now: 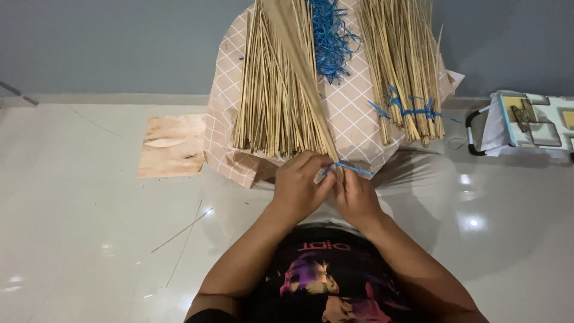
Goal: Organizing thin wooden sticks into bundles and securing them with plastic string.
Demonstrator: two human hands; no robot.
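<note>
Landmark: checked cloth (353,116) draped over a low stand on the floor.
Left hand (297,185): at the cloth's near edge, fingers closed on a blue strip (350,169).
Right hand (357,197): touching the left, pinching the same strip.
Held bundle (299,72): thin sticks, lower end between both hands (upper end fans across the cloth).
Loose sticks (272,101): left half of the cloth.
Tied bundle (403,66): right half.
Blue strips (329,36): cloth's far middle.

Blue string (353,169) — tan sticks (278,90), pink-checked cloth (350,113)
</note>
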